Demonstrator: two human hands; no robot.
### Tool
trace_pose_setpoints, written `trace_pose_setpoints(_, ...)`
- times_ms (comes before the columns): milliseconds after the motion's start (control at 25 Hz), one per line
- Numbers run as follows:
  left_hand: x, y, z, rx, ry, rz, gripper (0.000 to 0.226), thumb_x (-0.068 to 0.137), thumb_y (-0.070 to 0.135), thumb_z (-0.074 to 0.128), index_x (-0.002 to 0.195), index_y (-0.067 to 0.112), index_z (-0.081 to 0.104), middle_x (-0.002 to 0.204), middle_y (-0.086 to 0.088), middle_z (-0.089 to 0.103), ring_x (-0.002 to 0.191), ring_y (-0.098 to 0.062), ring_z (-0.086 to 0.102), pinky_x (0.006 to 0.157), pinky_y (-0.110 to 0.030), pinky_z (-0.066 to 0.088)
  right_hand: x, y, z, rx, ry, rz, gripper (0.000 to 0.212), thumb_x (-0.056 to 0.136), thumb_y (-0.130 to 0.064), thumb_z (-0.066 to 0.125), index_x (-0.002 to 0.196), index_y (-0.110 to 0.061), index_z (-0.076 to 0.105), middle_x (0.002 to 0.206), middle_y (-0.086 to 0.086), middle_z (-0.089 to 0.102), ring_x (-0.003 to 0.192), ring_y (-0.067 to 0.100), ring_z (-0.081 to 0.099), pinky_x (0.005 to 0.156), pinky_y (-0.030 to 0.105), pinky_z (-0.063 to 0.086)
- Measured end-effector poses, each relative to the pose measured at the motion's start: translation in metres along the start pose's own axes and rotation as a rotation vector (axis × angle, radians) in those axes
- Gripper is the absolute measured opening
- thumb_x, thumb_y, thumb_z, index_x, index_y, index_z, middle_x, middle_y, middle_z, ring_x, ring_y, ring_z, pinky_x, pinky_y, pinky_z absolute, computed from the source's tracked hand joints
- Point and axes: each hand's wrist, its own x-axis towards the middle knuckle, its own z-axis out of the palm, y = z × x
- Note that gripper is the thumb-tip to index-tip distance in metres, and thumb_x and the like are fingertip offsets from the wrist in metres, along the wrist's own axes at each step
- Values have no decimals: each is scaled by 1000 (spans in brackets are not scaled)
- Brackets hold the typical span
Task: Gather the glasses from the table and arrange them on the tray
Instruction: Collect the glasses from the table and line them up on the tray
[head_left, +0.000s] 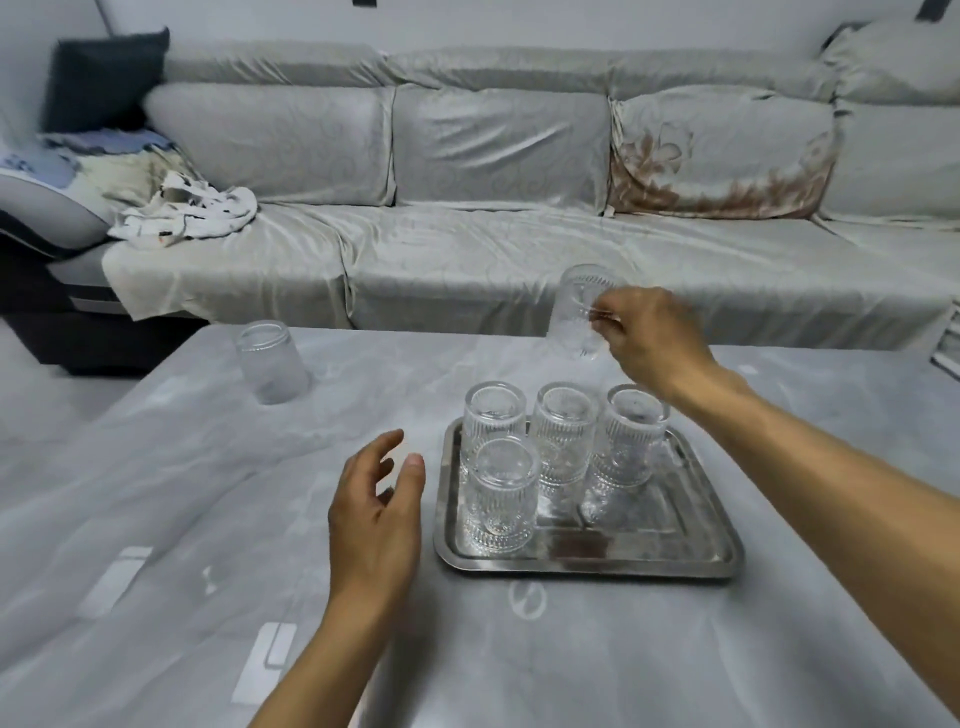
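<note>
A steel tray (670, 558) lies on the table with several ribbed clear glasses standing upside down on it: three in a back row (563, 434) and one in front on the left (501, 493). My right hand (657, 338) grips another ribbed glass (576, 312) in the air beyond the tray's back edge. My left hand (376, 514) hovers just left of the tray, fingers apart, holding nothing. A frosted-looking glass (270, 361) stands alone near the table's far left edge.
The grey patterned table (156, 519) fills the foreground. Behind it runs a long grey sofa (493, 156) with a crumpled cloth (182, 210) and bedding at its left end.
</note>
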Motion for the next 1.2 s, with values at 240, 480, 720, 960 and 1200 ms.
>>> trace_pose_setpoints(240, -36, 61, 24, -333, -271, -28, 55, 72, 37, 78, 122, 38, 56, 113, 6, 66, 103, -8, 67, 83, -22, 51, -131, -54, -61, 1354, 195, 371, 5, 82, -16, 70, 85, -19, 72, 82, -5, 72, 83, 15, 66, 81, 26, 57)
trace_pose_setpoints(480, -68, 69, 50, -593, -303, -18, 56, 63, 21, 87, 111, 29, 61, 105, -3, 76, 97, -19, 73, 77, -24, 57, -178, -74, -53, 1387, 8, 462, 20, 80, -5, 72, 93, -14, 61, 89, -2, 69, 83, 18, 66, 79, 32, 56)
trace_pose_setpoints(720, -66, 62, 61, 43, -175, 273, 73, 52, 35, 89, 115, 37, 54, 109, 7, 68, 101, -11, 67, 84, -34, 57, -177, -71, -27, 366, 230, -36, 85, 63, -13, 73, 138, -25, 36, 138, -1, 50, 126, 17, 45, 103, 30, 34)
trace_pose_setpoints(960, -47, 40, 45, 339, -249, 363, 54, 78, 42, 68, 128, 32, 53, 124, 9, 62, 111, -10, 57, 95, -30, 48, -176, -52, 8, 538, 96, 343, 76, 56, -37, 82, 121, -28, 43, 112, -10, 59, 98, 17, 59, 78, 30, 47)
trace_pose_setpoints(1200, -32, 15, 36, 708, -234, 404, 37, 84, 26, 62, 121, 19, 61, 131, 2, 56, 107, -24, 61, 95, -41, 47, -173, -43, 41, 536, 15, 468, 78, 54, -39, 84, 120, -28, 44, 104, -9, 61, 93, 17, 60, 72, 27, 42)
